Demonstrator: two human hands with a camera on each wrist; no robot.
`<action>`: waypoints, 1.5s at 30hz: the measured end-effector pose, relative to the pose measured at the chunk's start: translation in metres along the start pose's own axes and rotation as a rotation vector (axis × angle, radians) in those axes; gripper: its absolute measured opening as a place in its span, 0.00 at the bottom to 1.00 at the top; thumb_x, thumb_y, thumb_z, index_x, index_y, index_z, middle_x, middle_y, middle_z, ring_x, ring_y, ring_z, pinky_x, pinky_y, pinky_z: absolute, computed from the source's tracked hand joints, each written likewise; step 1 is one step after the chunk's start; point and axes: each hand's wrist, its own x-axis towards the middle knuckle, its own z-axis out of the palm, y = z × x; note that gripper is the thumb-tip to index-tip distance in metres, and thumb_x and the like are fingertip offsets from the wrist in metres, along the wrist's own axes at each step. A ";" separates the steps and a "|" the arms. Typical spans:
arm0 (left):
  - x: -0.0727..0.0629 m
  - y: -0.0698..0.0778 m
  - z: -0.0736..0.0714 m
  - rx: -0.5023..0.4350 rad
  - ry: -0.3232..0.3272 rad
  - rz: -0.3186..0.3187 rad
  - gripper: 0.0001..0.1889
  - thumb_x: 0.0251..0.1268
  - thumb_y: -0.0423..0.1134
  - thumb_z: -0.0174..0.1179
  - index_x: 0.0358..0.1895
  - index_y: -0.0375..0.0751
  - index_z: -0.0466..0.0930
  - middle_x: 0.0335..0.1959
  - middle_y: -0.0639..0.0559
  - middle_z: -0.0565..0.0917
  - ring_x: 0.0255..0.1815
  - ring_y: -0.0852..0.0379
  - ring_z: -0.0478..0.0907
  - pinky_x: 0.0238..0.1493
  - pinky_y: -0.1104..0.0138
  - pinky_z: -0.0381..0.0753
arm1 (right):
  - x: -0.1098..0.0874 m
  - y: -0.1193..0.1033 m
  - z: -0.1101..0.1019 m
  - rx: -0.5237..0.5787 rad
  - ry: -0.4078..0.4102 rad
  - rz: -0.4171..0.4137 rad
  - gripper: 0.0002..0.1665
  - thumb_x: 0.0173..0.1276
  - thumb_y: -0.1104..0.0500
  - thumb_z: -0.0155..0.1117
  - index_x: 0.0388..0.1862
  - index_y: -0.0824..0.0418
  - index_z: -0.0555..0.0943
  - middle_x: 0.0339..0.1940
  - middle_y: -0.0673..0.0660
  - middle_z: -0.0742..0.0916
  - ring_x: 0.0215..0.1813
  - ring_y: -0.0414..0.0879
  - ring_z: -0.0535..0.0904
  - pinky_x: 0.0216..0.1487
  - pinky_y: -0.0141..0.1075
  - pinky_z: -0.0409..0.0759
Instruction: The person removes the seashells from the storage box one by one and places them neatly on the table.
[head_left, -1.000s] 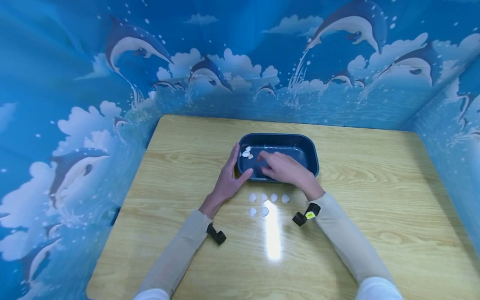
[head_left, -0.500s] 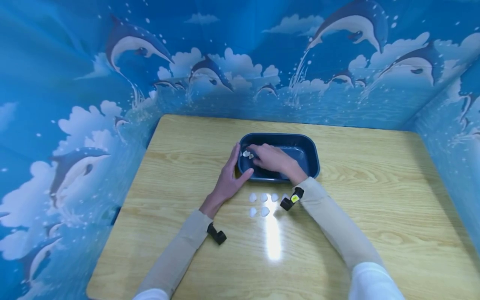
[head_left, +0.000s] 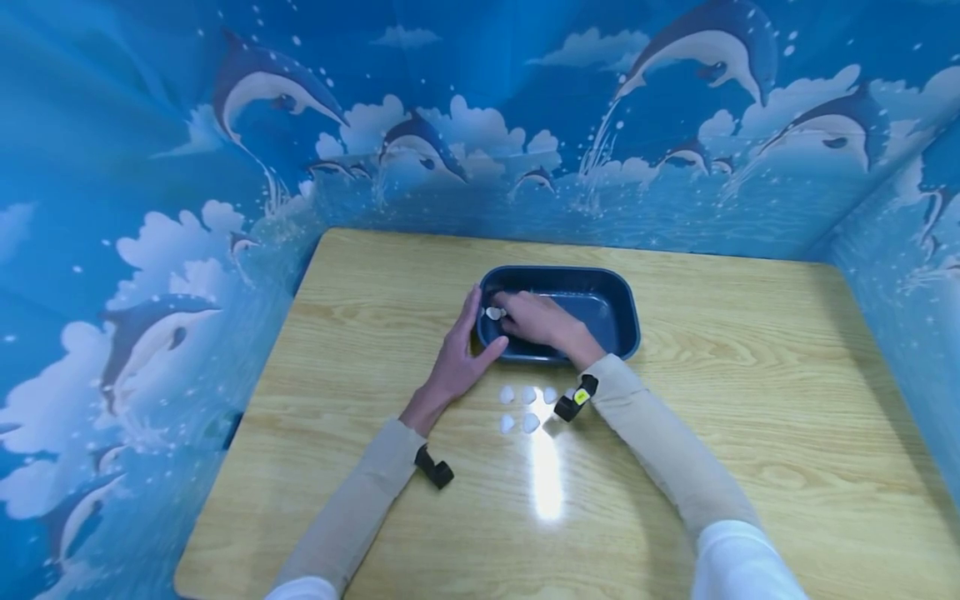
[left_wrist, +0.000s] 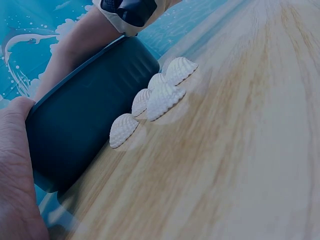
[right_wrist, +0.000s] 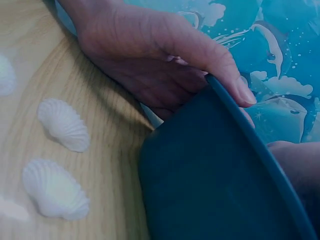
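Note:
A dark blue rectangular basin (head_left: 600,312) stands on the wooden table. My left hand (head_left: 453,362) holds its left end, fingers along the outside; in the right wrist view its thumb (right_wrist: 227,70) lies over the rim. My right hand (head_left: 536,318) reaches down inside the basin at the left, fingers bent toward small white seashells (head_left: 493,313). Its fingertips are partly hidden, and I cannot tell whether they pinch a shell. Several white ribbed seashells (left_wrist: 165,100) lie in two rows on the table, in front of the basin.
The wooden table (head_left: 360,333) extends to both sides of the basin. A blue dolphin-printed backdrop (head_left: 487,200) rises behind and beside it. A bright light reflection (head_left: 547,483) lies on the tabletop near the front. The right wrist camera (head_left: 573,402) overlaps the end of the back shell row.
My right hand has moved left inside the basin to the shells there, and those shells have shifted slightly. My left hand has stayed at the basin's left end.

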 end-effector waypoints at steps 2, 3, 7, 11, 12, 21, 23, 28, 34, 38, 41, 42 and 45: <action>0.000 0.000 0.000 -0.001 -0.001 0.000 0.47 0.75 0.50 0.60 0.87 0.58 0.37 0.88 0.48 0.43 0.86 0.63 0.37 0.85 0.55 0.43 | -0.001 0.000 0.001 -0.001 0.015 -0.007 0.23 0.77 0.64 0.60 0.69 0.66 0.77 0.53 0.60 0.89 0.36 0.45 0.83 0.42 0.41 0.86; 0.000 0.000 0.000 -0.001 -0.001 0.002 0.47 0.76 0.50 0.60 0.87 0.59 0.37 0.88 0.48 0.43 0.86 0.63 0.38 0.85 0.55 0.43 | -0.001 0.000 0.002 0.000 0.022 -0.011 0.24 0.77 0.64 0.61 0.70 0.66 0.76 0.55 0.61 0.89 0.37 0.45 0.84 0.43 0.41 0.86; 0.000 0.000 0.000 -0.006 -0.001 0.008 0.47 0.75 0.48 0.60 0.87 0.58 0.37 0.88 0.47 0.43 0.86 0.62 0.38 0.85 0.55 0.44 | -0.002 0.001 0.003 0.014 0.042 -0.036 0.25 0.76 0.64 0.63 0.70 0.64 0.76 0.56 0.60 0.89 0.40 0.47 0.86 0.44 0.43 0.86; 0.000 -0.001 0.000 -0.010 -0.001 0.013 0.48 0.75 0.48 0.60 0.87 0.56 0.37 0.88 0.45 0.43 0.86 0.62 0.38 0.85 0.55 0.43 | -0.002 0.000 0.005 0.021 0.048 -0.068 0.19 0.75 0.63 0.66 0.63 0.61 0.81 0.54 0.58 0.89 0.47 0.48 0.87 0.50 0.43 0.87; 0.000 -0.001 0.000 -0.009 -0.001 0.013 0.48 0.75 0.48 0.60 0.87 0.56 0.37 0.88 0.45 0.43 0.86 0.62 0.38 0.85 0.55 0.43 | -0.002 0.000 0.005 0.019 0.046 -0.075 0.17 0.75 0.62 0.67 0.61 0.61 0.82 0.53 0.57 0.89 0.48 0.47 0.87 0.51 0.43 0.87; 0.000 -0.001 0.000 -0.006 -0.002 0.008 0.48 0.76 0.48 0.61 0.87 0.57 0.37 0.88 0.50 0.43 0.86 0.62 0.37 0.85 0.56 0.44 | -0.008 0.001 0.002 0.025 0.020 -0.083 0.08 0.80 0.62 0.59 0.47 0.61 0.85 0.36 0.54 0.88 0.34 0.44 0.80 0.39 0.41 0.82; 0.000 -0.001 0.000 -0.006 0.000 0.007 0.48 0.75 0.48 0.61 0.87 0.58 0.37 0.88 0.51 0.43 0.86 0.62 0.38 0.85 0.56 0.44 | -0.010 0.003 0.001 0.046 0.010 -0.078 0.09 0.81 0.62 0.58 0.47 0.61 0.85 0.37 0.54 0.88 0.35 0.44 0.81 0.42 0.42 0.83; 0.000 -0.002 -0.001 -0.004 0.002 0.010 0.48 0.75 0.46 0.61 0.87 0.59 0.37 0.88 0.54 0.43 0.86 0.61 0.38 0.85 0.55 0.44 | -0.013 0.006 -0.002 0.096 -0.026 -0.062 0.11 0.81 0.62 0.56 0.48 0.63 0.86 0.39 0.54 0.88 0.36 0.44 0.81 0.45 0.42 0.85; 0.000 -0.001 -0.001 -0.007 0.007 0.012 0.48 0.75 0.45 0.61 0.87 0.58 0.37 0.88 0.54 0.43 0.87 0.59 0.39 0.85 0.54 0.45 | -0.015 0.010 -0.006 0.168 -0.087 -0.115 0.12 0.80 0.64 0.55 0.42 0.65 0.85 0.32 0.53 0.84 0.32 0.44 0.77 0.40 0.39 0.80; 0.001 -0.001 -0.001 -0.010 0.009 0.011 0.48 0.75 0.44 0.61 0.87 0.59 0.37 0.88 0.54 0.43 0.87 0.60 0.38 0.85 0.54 0.45 | -0.016 0.014 -0.007 0.202 -0.087 -0.121 0.11 0.80 0.65 0.55 0.42 0.66 0.85 0.33 0.54 0.84 0.33 0.45 0.77 0.41 0.41 0.80; 0.001 -0.002 0.000 -0.010 0.008 0.009 0.48 0.75 0.45 0.61 0.86 0.60 0.37 0.88 0.54 0.43 0.86 0.61 0.38 0.85 0.54 0.45 | -0.017 0.018 -0.008 0.201 -0.046 -0.099 0.10 0.80 0.64 0.57 0.47 0.67 0.85 0.40 0.57 0.88 0.39 0.46 0.81 0.47 0.43 0.83; 0.001 -0.002 0.000 -0.008 0.009 0.009 0.48 0.74 0.45 0.61 0.86 0.60 0.37 0.88 0.54 0.43 0.86 0.61 0.38 0.85 0.54 0.45 | -0.017 0.019 -0.008 0.199 -0.034 -0.087 0.11 0.80 0.64 0.57 0.49 0.67 0.85 0.42 0.58 0.88 0.41 0.47 0.82 0.49 0.45 0.83; 0.001 -0.002 0.000 -0.001 0.010 0.005 0.48 0.75 0.46 0.62 0.87 0.59 0.37 0.88 0.51 0.44 0.86 0.62 0.39 0.85 0.54 0.45 | -0.019 0.021 -0.007 0.185 -0.014 -0.049 0.12 0.79 0.62 0.60 0.54 0.67 0.84 0.47 0.58 0.89 0.43 0.47 0.84 0.50 0.45 0.84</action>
